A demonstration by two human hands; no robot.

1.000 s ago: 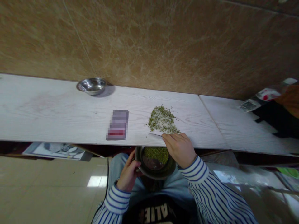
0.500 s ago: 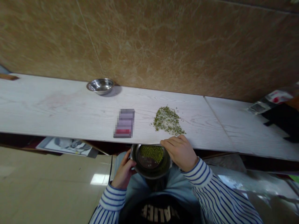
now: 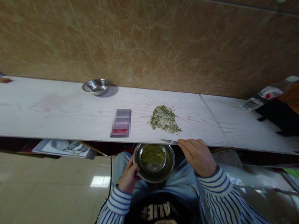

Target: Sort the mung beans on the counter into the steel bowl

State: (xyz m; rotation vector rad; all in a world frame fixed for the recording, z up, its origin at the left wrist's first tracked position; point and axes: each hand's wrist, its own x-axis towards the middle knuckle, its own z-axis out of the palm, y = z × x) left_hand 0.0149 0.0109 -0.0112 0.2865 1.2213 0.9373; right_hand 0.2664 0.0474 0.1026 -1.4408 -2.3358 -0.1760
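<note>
My left hand [image 3: 131, 173] grips the left rim of a steel bowl [image 3: 154, 179], thumb over the edge, just below the counter's front edge and above my lap. Mung beans [image 3: 153, 154] cover much of the bowl's bottom. At the counter edge, right of the bowl, my right hand [image 3: 197, 154] is closed on a thin, pointed metal blade [image 3: 168, 141] that looks like a knife; its handle is hidden in the fingers. Beyond the blade, a loose patch of mung beans [image 3: 164, 119] lies scattered on the white counter [image 3: 137, 99].
A small steel bowl [image 3: 96, 87] stands against the tiled wall. Left of the beans lies a blurred-out phone-like slab [image 3: 121, 123]. A clear plastic item [image 3: 254, 102] and a black object [image 3: 280, 116] sit at the right. Beneath the counter is a shelf with a picture-covered box [image 3: 63, 147].
My right hand and the blade have moved right and back to the counter's front edge. The bowl has come out from under the edge and shows more fully. My view shifted slightly.
</note>
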